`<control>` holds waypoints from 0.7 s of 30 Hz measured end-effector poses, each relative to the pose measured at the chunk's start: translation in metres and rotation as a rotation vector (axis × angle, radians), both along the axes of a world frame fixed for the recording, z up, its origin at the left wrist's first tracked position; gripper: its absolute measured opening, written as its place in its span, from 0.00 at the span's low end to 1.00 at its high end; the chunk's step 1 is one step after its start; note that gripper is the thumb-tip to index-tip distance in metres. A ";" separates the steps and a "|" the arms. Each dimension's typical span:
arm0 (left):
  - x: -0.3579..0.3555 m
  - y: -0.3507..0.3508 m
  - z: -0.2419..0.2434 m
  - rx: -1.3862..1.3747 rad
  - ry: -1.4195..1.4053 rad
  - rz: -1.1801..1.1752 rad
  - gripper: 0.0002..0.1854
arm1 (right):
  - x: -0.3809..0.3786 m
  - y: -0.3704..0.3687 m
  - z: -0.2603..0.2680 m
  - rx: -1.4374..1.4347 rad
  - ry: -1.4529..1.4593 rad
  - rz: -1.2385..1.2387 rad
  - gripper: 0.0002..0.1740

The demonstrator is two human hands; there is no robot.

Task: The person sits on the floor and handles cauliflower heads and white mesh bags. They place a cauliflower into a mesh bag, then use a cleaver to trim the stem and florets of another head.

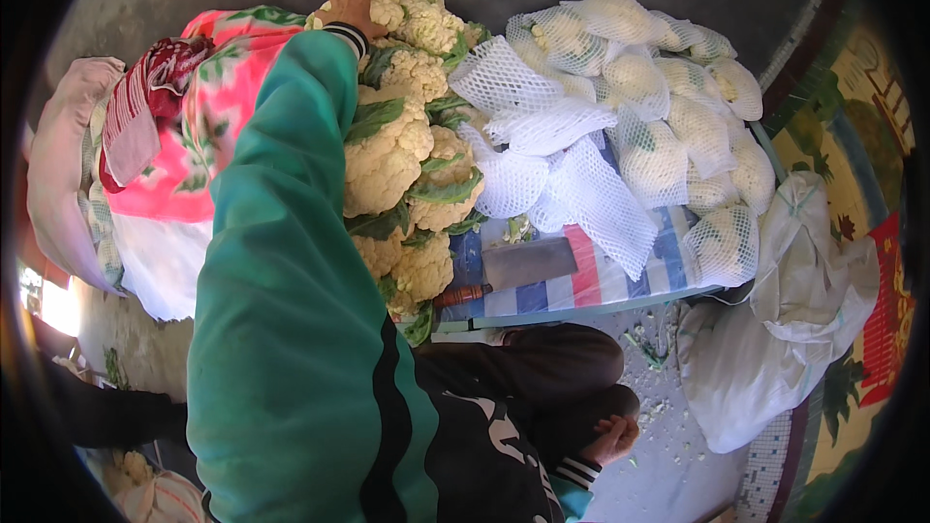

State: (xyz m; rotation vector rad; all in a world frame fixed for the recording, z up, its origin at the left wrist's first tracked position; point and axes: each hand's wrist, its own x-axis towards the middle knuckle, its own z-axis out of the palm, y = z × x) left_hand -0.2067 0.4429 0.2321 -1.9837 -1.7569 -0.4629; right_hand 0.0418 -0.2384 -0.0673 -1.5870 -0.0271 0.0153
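Observation:
My left hand reaches to the far end of a pile of bare cauliflower heads, its fingers spread over a head there. Whether it grips that head is not clear. Down by my knees, my right hand has loosely curled fingers and nothing visible in it. White foam net sleeves lie loose on the table, right of the pile. Closer to me is a cleaver with a wooden handle, lying flat. Cauliflowers in foam nets are heaped at the right.
A striped plastic cover lies on the table. At the left, a pink floral cloth and a red patterned cloth cover a bulky heap. White woven sacks stand at the right, near leaf scraps on the floor.

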 end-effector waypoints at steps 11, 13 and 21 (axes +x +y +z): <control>-0.016 0.017 0.000 -0.059 -0.209 -0.042 0.49 | -0.001 0.000 0.002 -0.017 0.016 -0.018 0.07; -0.020 0.021 -0.003 -0.022 -0.243 -0.077 0.48 | 0.000 0.000 0.002 -0.017 -0.001 -0.017 0.07; -0.033 0.020 -0.010 0.068 -0.282 -0.199 0.49 | -0.001 0.000 0.002 -0.066 -0.016 -0.001 0.07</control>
